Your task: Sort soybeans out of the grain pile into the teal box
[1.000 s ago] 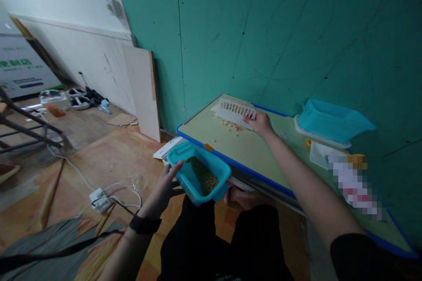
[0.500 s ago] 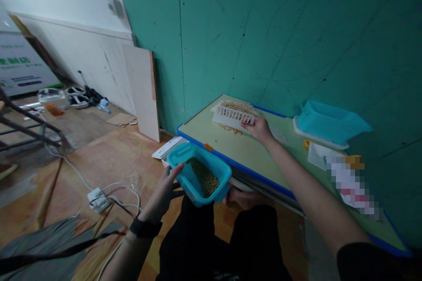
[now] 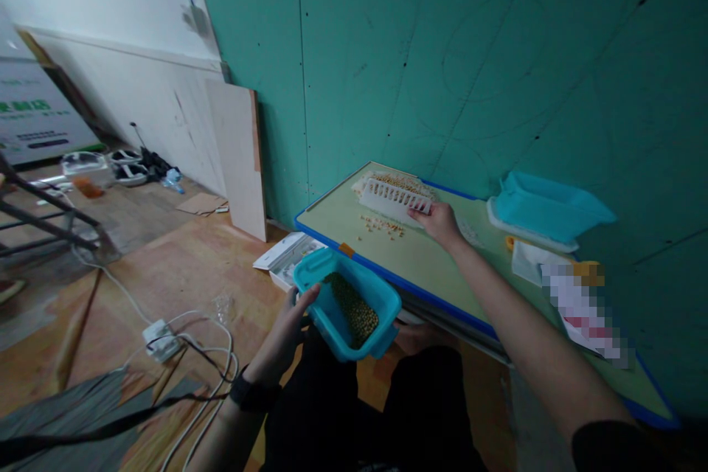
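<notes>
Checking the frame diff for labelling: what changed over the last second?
The right hand tipped the basket back, so yellow beans now show inside it. The loose beans on the table lie clear in front of it. The left hand shifted the tub slightly right along the table edge. Both grips and the blue box stayed as they were.

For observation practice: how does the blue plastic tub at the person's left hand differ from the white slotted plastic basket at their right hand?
The blue plastic tub has solid walls; the white slotted plastic basket has open slits. The left hand holds the tub below the table edge; the basket sits on the green table under the right hand. The tub holds greenish beans; the basket, yellow beans. Both are rectangular plastic containers.
</notes>
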Demonstrator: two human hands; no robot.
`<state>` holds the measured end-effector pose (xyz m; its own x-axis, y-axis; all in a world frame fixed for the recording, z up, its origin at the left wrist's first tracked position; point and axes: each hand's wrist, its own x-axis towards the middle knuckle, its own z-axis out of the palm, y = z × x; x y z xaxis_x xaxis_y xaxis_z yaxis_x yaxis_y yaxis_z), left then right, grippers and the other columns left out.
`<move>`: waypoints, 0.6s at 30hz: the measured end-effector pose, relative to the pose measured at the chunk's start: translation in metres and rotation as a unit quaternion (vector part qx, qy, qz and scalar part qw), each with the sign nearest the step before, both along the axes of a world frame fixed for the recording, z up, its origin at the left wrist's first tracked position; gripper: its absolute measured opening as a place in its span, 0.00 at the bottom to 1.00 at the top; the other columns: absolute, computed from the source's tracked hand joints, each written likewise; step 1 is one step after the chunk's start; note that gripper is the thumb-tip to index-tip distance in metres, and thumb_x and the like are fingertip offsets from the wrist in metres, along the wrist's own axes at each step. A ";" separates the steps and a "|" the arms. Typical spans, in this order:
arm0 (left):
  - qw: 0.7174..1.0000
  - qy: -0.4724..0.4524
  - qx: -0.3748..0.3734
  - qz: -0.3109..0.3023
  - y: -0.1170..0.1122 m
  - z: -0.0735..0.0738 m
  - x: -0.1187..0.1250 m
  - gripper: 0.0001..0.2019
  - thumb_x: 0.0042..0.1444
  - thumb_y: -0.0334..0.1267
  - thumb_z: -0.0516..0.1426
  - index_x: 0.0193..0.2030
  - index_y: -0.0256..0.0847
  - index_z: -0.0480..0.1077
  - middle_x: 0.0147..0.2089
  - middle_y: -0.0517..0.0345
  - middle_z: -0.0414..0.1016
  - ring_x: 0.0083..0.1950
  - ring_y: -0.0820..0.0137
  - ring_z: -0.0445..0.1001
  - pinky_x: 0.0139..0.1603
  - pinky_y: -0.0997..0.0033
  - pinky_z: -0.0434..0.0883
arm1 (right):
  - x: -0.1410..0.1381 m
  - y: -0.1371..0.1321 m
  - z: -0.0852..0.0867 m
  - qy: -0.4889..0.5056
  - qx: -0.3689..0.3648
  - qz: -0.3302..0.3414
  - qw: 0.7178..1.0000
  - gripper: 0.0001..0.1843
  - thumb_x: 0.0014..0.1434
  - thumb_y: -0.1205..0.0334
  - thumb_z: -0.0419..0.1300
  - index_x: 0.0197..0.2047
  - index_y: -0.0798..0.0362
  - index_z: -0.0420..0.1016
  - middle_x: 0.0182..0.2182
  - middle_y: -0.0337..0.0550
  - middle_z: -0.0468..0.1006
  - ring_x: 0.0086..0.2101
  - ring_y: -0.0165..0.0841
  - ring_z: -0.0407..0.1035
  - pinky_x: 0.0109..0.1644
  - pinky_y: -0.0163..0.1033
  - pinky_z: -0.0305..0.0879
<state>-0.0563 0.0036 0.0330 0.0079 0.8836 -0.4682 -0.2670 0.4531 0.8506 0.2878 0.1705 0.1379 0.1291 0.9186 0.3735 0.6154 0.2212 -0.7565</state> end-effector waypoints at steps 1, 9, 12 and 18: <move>1.000 0.000 0.001 -0.001 0.000 -0.002 0.000 0.47 0.58 0.69 0.74 0.77 0.48 0.69 0.70 0.38 0.82 0.57 0.47 0.88 0.48 0.56 0.85 | 0.000 0.001 0.000 -0.001 -0.003 -0.002 1.000 0.03 0.58 0.67 0.75 0.37 0.54 0.91 0.37 0.48 0.93 0.42 0.47 0.88 0.54 0.49 0.82; 1.000 -0.026 -0.011 -0.002 -0.003 0.001 0.001 0.43 0.63 0.65 0.72 0.77 0.49 0.67 0.72 0.38 0.81 0.58 0.47 0.88 0.53 0.52 0.86 | 0.006 0.006 -0.013 0.011 0.004 0.038 0.999 0.02 0.56 0.66 0.77 0.33 0.52 0.90 0.34 0.47 0.92 0.40 0.49 0.88 0.50 0.48 0.83; 1.000 -0.020 -0.011 -0.002 -0.002 -0.001 0.000 0.41 0.64 0.65 0.72 0.78 0.50 0.68 0.72 0.38 0.81 0.58 0.45 0.88 0.53 0.51 0.85 | 0.009 0.005 -0.019 0.021 0.025 0.068 0.997 0.04 0.56 0.63 0.79 0.33 0.51 0.90 0.33 0.46 0.92 0.40 0.49 0.89 0.50 0.49 0.84; 1.000 -0.020 -0.012 0.001 -0.001 -0.002 0.001 0.43 0.64 0.64 0.71 0.79 0.49 0.68 0.72 0.37 0.82 0.61 0.41 0.87 0.53 0.49 0.85 | 0.012 0.007 -0.020 0.019 0.033 0.053 0.998 0.03 0.58 0.62 0.78 0.35 0.51 0.90 0.35 0.46 0.93 0.40 0.48 0.89 0.51 0.49 0.85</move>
